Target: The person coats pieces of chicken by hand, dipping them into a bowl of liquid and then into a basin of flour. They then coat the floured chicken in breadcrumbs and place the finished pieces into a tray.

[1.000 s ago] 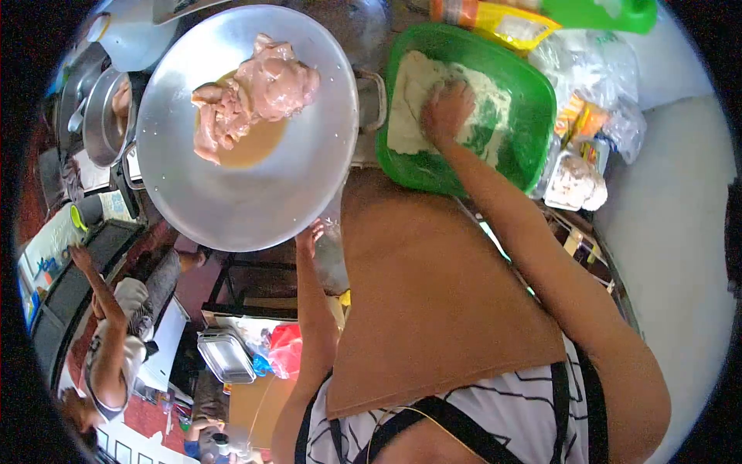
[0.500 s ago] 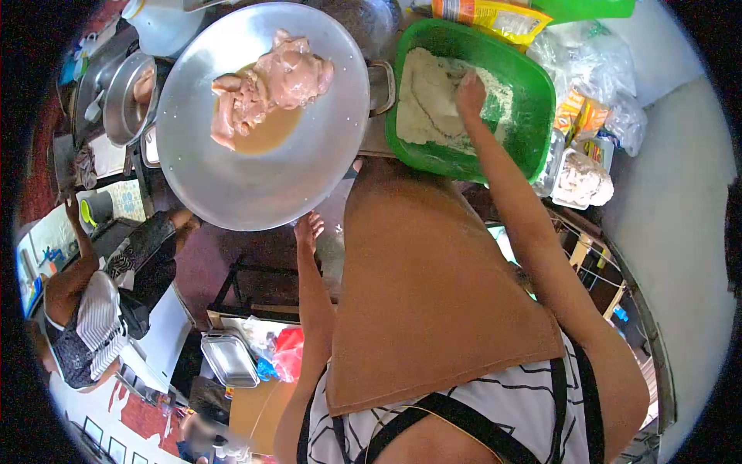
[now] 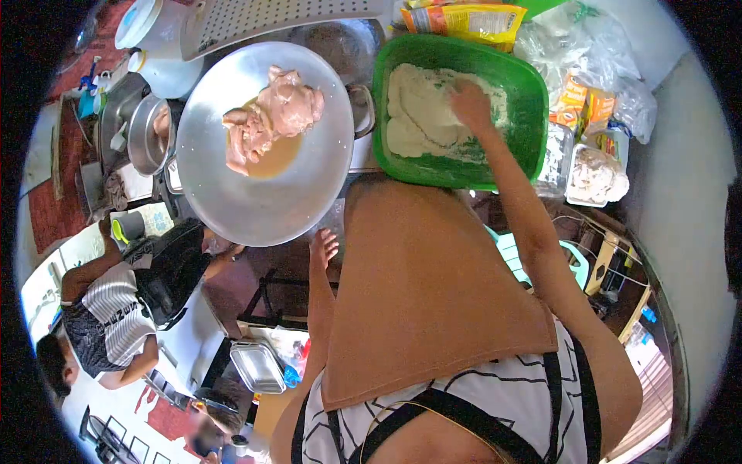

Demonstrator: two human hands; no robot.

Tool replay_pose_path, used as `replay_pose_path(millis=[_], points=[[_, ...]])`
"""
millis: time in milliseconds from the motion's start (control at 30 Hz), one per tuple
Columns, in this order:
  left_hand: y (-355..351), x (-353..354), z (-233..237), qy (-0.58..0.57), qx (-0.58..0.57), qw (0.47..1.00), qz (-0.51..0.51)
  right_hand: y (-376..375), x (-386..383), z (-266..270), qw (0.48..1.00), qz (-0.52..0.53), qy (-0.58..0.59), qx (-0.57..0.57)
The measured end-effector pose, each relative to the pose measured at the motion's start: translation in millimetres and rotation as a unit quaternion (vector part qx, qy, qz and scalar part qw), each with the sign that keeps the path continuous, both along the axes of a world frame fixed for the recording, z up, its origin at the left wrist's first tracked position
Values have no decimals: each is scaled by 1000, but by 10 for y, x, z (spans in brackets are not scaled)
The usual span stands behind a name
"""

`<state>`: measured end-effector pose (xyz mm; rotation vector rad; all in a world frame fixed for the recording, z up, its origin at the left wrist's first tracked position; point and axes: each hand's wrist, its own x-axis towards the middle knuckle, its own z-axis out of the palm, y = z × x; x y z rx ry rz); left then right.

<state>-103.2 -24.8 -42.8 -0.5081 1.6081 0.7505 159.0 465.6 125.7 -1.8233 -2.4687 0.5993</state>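
My right hand (image 3: 470, 107) is inside a green plastic basin (image 3: 382, 131), its fingers reaching down against a layer of white flour-like powder (image 3: 417, 104). The powder is heaped on the left, with a curved groove through it. Left of the basin stands a wide metal bowl (image 3: 270, 213) holding raw chicken pieces (image 3: 287, 104) in a pool of brownish liquid. Below that bowl's lower right rim hangs my left hand (image 3: 325, 244), empty, fingers apart and slightly bent.
Yellow packets (image 3: 464, 23) and plastic bags (image 3: 568, 46) lie around the basin. A clear container of white, clumpy food (image 3: 597, 176) stands at right. Left are a steel pot (image 3: 147, 151) and a perforated grey tray (image 3: 286, 19). Another person (image 3: 116, 309) is at lower left.
The view has shifted, so the bowl and basin sit slightly lower. My right hand has moved a little within the powder. My left hand stays below the bowl. The other person's pose has shifted.
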Motion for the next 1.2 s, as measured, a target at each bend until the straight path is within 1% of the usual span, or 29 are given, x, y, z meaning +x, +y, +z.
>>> replay_pose_path(millis=[33,67,100,133,167,200,267,300,400,433,500,567,600,633,667,700,733,767,800,867,900,933,1000,1033,1067,1100,1133,1167,1200], points=[[86,17,324,67,73,992,-72,-38,-158,51,999,-5,14,30],[251,26,692,68,67,993,-70,-92,-309,58,998,-9,26,56],[408,45,1039,58,26,998,-1,-170,-496,37,998,-4,27,48],[463,66,1199,48,-13,996,70,-245,-692,-16,988,-36,81,128],[241,-44,981,-9,-28,996,88,-309,-814,-47,967,-70,135,205],[171,-56,1028,-6,-36,995,92,-309,-872,-151,968,-68,137,197],[79,-94,1129,-57,-30,991,115,-242,-1004,-369,966,-119,45,225],[19,-97,1122,-56,-34,991,117,-209,-1026,-348,967,-117,46,221],[-218,-37,983,-53,-98,993,27,-91,-1060,-258,964,-166,63,197],[-85,-17,1120,-56,-99,993,24,-112,-1063,-294,960,-173,29,217],[134,44,1369,-129,-122,983,-50,-78,-1084,-379,956,-174,-10,234],[106,23,1422,-113,-120,986,-40,-66,-1078,-492,951,-190,-78,233],[73,6,1432,-92,-112,989,-35,-78,-1104,-477,952,-185,-85,228],[86,0,1447,-70,-103,992,-31,-76,-1136,-410,952,-208,-89,205],[107,8,1462,-78,-107,991,-28,-61,-1160,-351,951,-231,-94,183],[127,30,1503,-69,-128,989,-16,-49,-1174,-338,952,-226,-102,180],[105,27,1519,-58,-149,987,-4,-44,-1205,-345,947,-234,-112,188],[-179,9,1269,-85,-129,988,5,-48,-1226,-354,942,-243,-121,196],[-250,14,1256,-90,-135,987,8,-63,-1222,-355,944,-238,-127,192],[-320,15,1168,-94,-116,988,29,-27,-1244,-354,950,-240,-123,157],[-1046,-78,535,-293,49,936,190,-31,-1239,-338,955,-231,-108,149],[-1089,-36,552,-297,45,934,192,-63,-1218,-330,956,-229,-114,147],[-850,-5,577,-147,54,980,120,-35,-1221,-368,953,-234,-80,177],[-533,40,686,-59,-22,987,146,-2,-1226,-430,951,-235,-79,183],[-379,-17,728,-62,-17,988,143,-2,-1192,-508,942,-226,-70,237],[-361,-32,683,-29,-27,990,139,-24,-1135,-497,930,-216,-64,289],[-346,-23,693,4,-40,990,135,-45,-1018,-465,929,-218,-69,292],[-393,-114,626,-43,-27,987,152,-20,-909,-444,955,-219,26,196],[-398,-125,598,-44,-25,987,155,4,-861,-434,965,-213,123,94]])
